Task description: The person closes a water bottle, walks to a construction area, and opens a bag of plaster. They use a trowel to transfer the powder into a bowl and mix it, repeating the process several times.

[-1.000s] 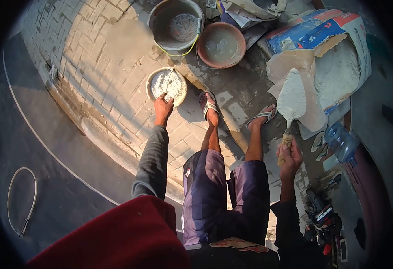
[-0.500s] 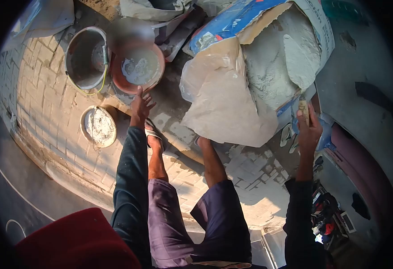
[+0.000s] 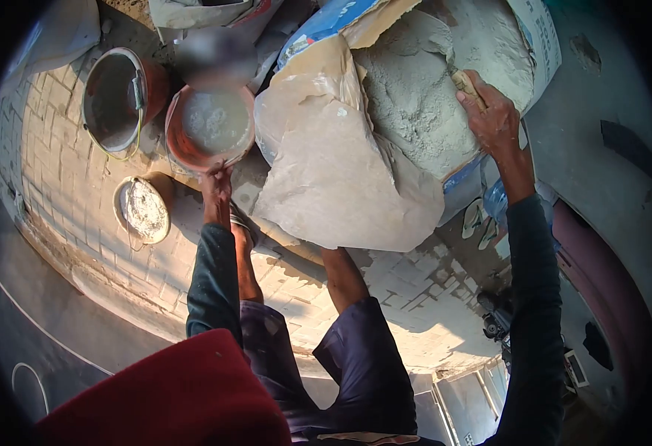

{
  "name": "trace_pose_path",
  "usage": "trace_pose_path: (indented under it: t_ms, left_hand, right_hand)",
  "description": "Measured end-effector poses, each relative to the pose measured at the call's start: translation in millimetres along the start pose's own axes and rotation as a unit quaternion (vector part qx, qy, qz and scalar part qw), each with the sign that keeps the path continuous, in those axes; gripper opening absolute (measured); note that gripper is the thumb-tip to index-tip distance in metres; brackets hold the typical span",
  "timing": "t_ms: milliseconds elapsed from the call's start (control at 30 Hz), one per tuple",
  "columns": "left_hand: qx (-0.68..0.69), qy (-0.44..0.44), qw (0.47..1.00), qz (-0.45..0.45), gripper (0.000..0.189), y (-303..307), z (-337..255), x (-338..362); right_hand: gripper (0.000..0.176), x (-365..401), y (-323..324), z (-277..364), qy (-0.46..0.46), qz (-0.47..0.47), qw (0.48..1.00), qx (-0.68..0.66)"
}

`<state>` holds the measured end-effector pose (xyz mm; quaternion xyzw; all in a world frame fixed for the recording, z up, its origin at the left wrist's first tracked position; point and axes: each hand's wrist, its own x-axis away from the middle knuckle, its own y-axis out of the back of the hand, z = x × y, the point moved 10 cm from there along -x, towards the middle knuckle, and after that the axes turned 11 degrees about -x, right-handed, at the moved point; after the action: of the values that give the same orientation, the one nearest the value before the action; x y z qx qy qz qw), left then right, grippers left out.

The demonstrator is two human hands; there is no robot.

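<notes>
My right hand is wrapped round the wooden handle of a trowel. The trowel's blade is sunk in pale powder inside a torn paper bag, so most of it is hidden. At the near rim of a reddish bucket, the fingers of my left hand are closed on the edge. Cloudy water with whitish froth lies in that bucket.
A larger bucket with a yellowish handle stands left of the reddish one. Below it is a small pail with white material. Sacks lie at the back; slippers rest on paving right of my legs.
My right hand has moved up and left, and the powder-laden trowel blade is now down in the bag's powder. My left hand has closed on the reddish bucket's rim. The view has shifted.
</notes>
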<state>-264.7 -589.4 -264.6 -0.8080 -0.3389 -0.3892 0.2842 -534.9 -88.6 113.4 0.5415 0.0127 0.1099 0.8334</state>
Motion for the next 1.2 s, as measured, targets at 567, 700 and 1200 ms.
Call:
trace_pose_path:
  t_ms: [567, 700, 1200]
  left_hand:
    - [-0.167, 0.083, 0.982, -0.039, 0.058, 24.1, 69.3, 117.4]
    - [-0.266, 0.089, 0.955, -0.093, 0.055, 49.5, 57.6, 111.6]
    - [-0.68, -0.473, 0.524, 0.2, 0.054, -306.7, -144.7, 406.7]
  right_hand:
    - [0.042, 37.2, 43.1, -42.6, -0.156, 0.023, 0.987, -0.006]
    - [0.044, 45.3, 16.9, -38.8, -0.206, 0.066, 0.974, -0.063]
    - [0.047, 69.1, -41.4, 12.5, -0.145, 0.187, 0.951, -0.196]
